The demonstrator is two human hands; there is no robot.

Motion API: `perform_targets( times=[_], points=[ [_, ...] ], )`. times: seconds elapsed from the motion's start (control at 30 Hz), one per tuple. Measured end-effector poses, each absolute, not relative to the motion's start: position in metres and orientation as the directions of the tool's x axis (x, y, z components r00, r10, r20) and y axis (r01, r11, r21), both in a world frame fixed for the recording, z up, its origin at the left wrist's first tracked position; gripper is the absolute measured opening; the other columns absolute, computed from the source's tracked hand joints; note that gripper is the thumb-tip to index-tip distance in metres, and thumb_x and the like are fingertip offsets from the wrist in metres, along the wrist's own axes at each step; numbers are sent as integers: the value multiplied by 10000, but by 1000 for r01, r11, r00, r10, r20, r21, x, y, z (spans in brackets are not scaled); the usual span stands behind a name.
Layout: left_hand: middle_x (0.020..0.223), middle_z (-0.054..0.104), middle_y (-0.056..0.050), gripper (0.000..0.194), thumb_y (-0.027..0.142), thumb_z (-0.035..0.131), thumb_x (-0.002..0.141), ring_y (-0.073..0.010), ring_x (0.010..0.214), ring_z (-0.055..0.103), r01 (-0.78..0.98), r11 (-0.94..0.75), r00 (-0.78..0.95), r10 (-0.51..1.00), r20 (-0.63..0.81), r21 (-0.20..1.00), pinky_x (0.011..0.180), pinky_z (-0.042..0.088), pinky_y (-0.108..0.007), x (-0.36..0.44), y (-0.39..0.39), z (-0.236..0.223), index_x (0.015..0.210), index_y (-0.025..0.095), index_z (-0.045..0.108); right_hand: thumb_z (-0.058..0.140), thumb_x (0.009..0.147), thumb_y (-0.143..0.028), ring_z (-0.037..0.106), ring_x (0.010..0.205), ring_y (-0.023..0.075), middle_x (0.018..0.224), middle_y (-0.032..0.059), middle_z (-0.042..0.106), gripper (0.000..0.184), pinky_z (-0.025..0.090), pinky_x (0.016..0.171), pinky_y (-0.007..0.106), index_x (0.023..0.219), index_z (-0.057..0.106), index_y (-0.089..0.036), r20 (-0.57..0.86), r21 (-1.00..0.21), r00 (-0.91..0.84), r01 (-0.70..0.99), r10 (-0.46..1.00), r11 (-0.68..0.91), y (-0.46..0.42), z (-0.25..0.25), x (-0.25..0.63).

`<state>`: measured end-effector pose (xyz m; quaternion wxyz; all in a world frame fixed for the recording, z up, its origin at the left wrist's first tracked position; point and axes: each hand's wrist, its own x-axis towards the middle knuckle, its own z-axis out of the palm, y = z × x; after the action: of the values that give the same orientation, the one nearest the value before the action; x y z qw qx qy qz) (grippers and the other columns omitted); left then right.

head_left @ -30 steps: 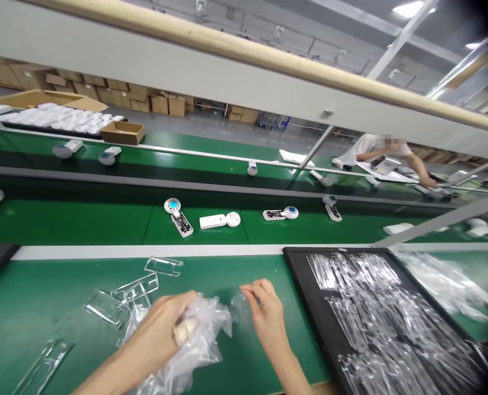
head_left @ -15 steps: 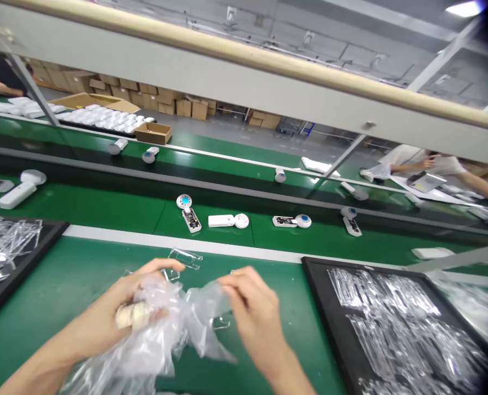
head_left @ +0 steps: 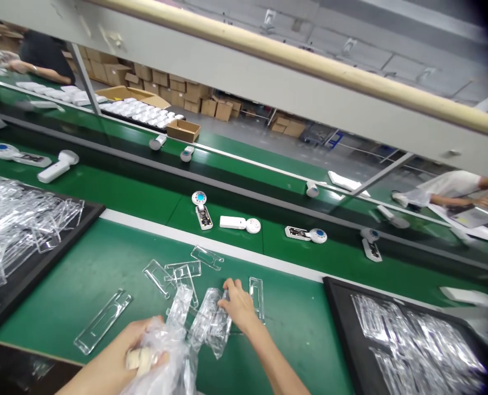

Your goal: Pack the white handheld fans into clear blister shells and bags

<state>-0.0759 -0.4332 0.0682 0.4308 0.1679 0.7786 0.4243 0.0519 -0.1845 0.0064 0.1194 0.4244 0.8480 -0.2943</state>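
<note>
Wrapped clear pieces (head_left: 203,317) lie on the green surface (head_left: 297,334), between both hands. Left hand (head_left: 130,343): grip clenched on a crumpled plastic bag (head_left: 167,351), seemingly to keep it bunched. Right hand (head_left: 239,306) curls at the far end of one wrapped piece; can't tell whether that grip is closed. Loose clear frames (head_left: 104,321) lie scattered nearby; loaded black trays (head_left: 342,323) flank both sides, probably for easy reach.

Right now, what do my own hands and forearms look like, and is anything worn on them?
Your forearms show no sleeves, watch or bracelet. The left hand has what look like cream wraps around its fingers. The right hand shows no glove. I can't make out any markings.
</note>
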Motion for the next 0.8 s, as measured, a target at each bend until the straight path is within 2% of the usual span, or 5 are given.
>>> perform_targets(
  times=[0.1,0.2,0.4,0.57,0.8],
  points=[
    [1197,630,-83,597,564,676,577,-289,1078,584,-57,583,-530,670,-519,810,952,457,-330,-78,-425,74,1049,201,634,605,758,-122,609,758,163,775,-6,604,60,393,684,273,749,602,-181,-470,-396,-659,752,588,527,-184,3,48],
    [1198,625,-91,587,548,668,594,-285,1067,586,-26,583,-509,691,-513,812,947,457,-334,-84,-422,75,1060,192,633,526,814,-95,568,630,124,646,-45,572,105,396,632,253,774,592,-165,-468,-409,-693,720,548,561,-181,6,50],
    [1127,658,-74,537,523,666,612,-271,986,615,-8,594,-462,712,-529,805,893,484,-323,-89,-416,83,1036,195,642,546,760,-56,590,816,145,884,1,611,260,360,679,232,971,591,-200,-393,-411,-740,673,546,616,-181,4,55],
    [1100,674,-51,472,525,665,605,-292,1018,600,-15,586,-448,721,-529,811,866,495,-315,-87,-410,93,960,214,666,444,816,-52,591,760,140,863,14,591,205,358,661,236,790,591,-193,-344,-412,-755,655,558,633,-185,-2,50],
    [1091,665,-53,481,520,676,610,-292,1040,583,-39,518,-463,749,-475,855,904,473,-353,-84,-414,95,1000,238,656,401,889,-145,556,667,107,871,-21,566,143,380,636,225,845,509,-228,-195,-527,-855,504,480,684,-203,69,58]
  ],
)
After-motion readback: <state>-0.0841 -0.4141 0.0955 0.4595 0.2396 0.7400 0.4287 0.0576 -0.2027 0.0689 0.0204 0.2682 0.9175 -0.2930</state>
